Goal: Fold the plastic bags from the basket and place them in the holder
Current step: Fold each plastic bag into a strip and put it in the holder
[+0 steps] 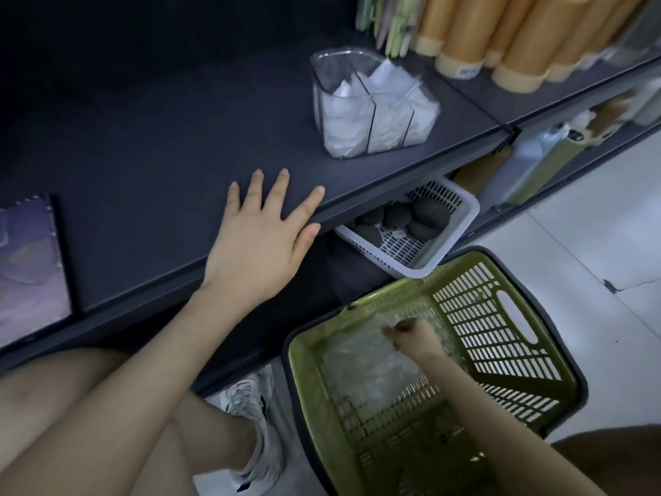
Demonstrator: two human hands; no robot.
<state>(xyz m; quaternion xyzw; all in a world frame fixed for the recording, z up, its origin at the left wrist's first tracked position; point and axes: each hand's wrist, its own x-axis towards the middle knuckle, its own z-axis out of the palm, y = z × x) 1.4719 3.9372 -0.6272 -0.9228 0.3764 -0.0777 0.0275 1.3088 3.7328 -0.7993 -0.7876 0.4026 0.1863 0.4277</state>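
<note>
A green plastic basket (500,316) stands on the floor at the lower right with clear plastic bags (365,363) crumpled in its bottom. My right hand (411,336) reaches down into it and pinches a bag with curled fingers. My left hand (261,238) rests flat with spread fingers on the dark shelf (143,155), near its front edge. Farther back on that shelf stands a clear divided holder (372,102) with white folded bags in its compartments.
A white slotted basket (447,241) with dark round items sticks out from under the shelf, just beyond the green basket. Orange tubes (500,34) lie on the shelf at the upper right. A purple board (28,266) lies at the left. My knee and a shoe (254,424) are below.
</note>
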